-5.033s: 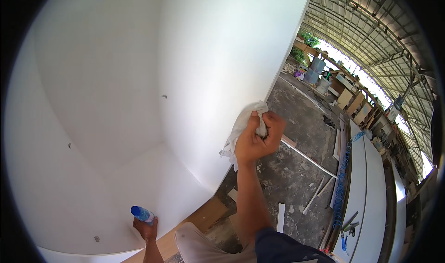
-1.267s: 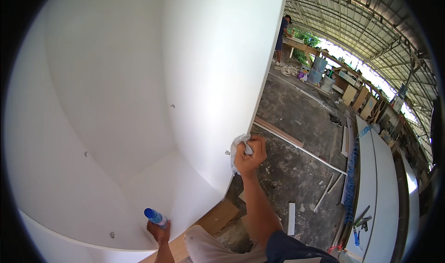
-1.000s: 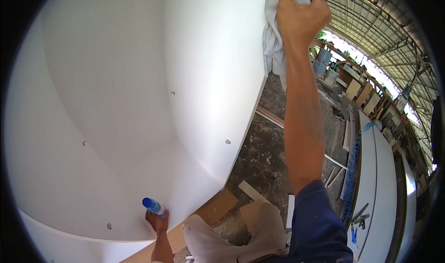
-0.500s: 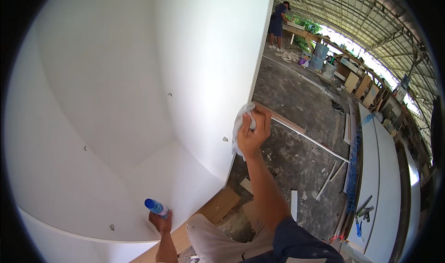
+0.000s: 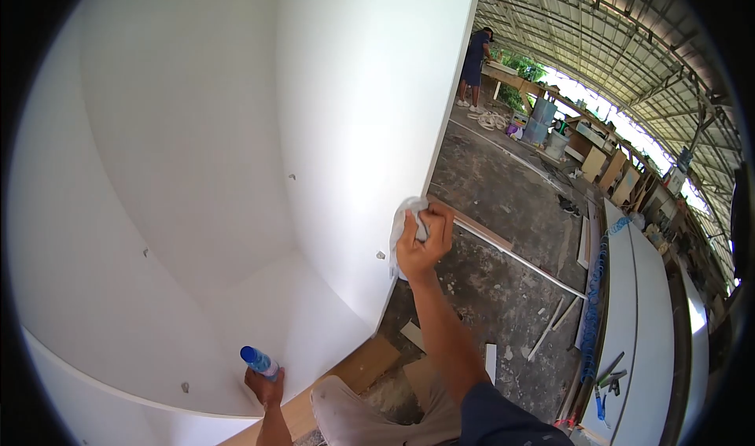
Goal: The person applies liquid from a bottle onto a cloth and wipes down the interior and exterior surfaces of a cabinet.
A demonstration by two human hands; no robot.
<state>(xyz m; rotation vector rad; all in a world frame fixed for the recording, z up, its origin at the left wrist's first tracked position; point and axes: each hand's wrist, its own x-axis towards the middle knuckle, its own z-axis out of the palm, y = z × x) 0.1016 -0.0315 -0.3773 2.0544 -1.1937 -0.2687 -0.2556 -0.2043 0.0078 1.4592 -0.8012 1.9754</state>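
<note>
A large white cabinet (image 5: 346,92) with bare inner walls fills the left and middle of the head view. Small metal shelf supports, one of them a shelf pin (image 5: 381,255), stick out of its panels. My right hand (image 5: 423,241) is closed around a white cloth (image 5: 399,237), pressed to the front edge of the cabinet's right side panel. Low inside the cabinet, my left hand (image 5: 266,387) grips a bottle (image 5: 259,363) with a blue cap, tilted up and to the left.
Wood offcuts, one a white strip (image 5: 491,361), lie on the stained concrete floor (image 5: 503,281). Long white panels (image 5: 653,312) rest at right, with a blue coiled hose (image 5: 595,304) and a blue-handled tool (image 5: 602,403). A person (image 5: 475,64) stands at a far workbench (image 5: 511,55).
My right hand and the cloth sit slightly lower along the panel edge. The whole view has shifted a little; the bottle stays in my left hand.
</note>
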